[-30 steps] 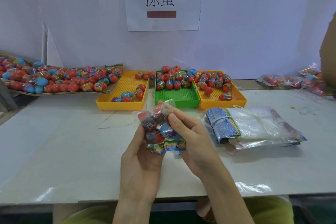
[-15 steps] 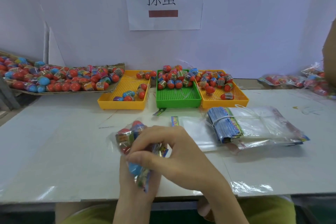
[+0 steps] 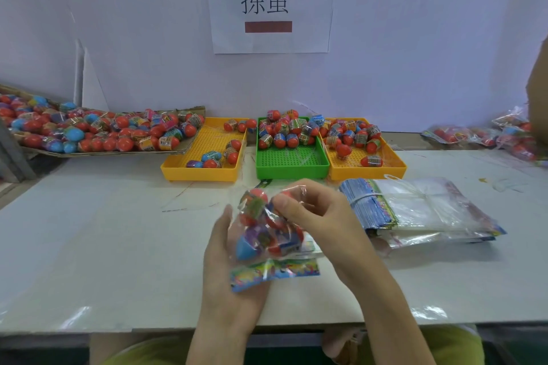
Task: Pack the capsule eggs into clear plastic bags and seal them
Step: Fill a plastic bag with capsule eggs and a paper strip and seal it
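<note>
Bag of capsule eggs (image 3: 268, 235) sits mid-frame in my left hand (image 3: 225, 270), fingers cupping it underneath, while my right hand (image 3: 320, 216) pinches its top.

White paper sign (image 3: 271, 0) on wall, perhaps taped, above table (image 3: 89, 240).

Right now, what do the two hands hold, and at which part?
Both hold one filled bag. The left hand cups its underside; the right hand grips its top end with the fingers.
</note>
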Demonstrator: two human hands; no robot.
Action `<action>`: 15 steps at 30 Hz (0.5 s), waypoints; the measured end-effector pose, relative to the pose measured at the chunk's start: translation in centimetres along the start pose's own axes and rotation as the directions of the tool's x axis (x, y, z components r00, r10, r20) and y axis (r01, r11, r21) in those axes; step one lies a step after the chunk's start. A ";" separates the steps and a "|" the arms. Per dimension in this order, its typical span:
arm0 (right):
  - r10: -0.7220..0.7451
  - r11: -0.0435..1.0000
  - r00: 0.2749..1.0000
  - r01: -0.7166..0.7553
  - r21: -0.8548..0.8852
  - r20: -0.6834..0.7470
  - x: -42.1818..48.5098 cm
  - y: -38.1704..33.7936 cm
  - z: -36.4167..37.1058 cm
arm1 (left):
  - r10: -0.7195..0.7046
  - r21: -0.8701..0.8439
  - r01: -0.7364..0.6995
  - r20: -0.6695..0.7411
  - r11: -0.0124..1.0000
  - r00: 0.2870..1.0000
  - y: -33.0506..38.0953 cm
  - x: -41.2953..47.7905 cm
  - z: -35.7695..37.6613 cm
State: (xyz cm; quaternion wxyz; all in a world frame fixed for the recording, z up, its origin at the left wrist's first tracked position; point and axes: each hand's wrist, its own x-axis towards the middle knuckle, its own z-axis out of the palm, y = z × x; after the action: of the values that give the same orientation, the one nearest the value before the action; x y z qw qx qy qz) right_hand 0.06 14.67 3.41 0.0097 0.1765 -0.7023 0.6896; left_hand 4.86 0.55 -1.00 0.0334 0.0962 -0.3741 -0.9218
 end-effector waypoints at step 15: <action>0.064 0.997 0.991 -0.069 -0.036 -0.114 0.0 0.7 -0.5 | 0.254 0.086 -0.241 -0.205 0.967 0.945 -0.9 1.4 2.6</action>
State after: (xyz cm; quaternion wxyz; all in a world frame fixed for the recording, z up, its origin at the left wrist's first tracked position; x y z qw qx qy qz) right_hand -0.27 15.13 2.72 0.0299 0.1133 -0.7198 0.6843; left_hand 3.02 2.80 -0.06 0.1860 0.1482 -0.4047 -0.8830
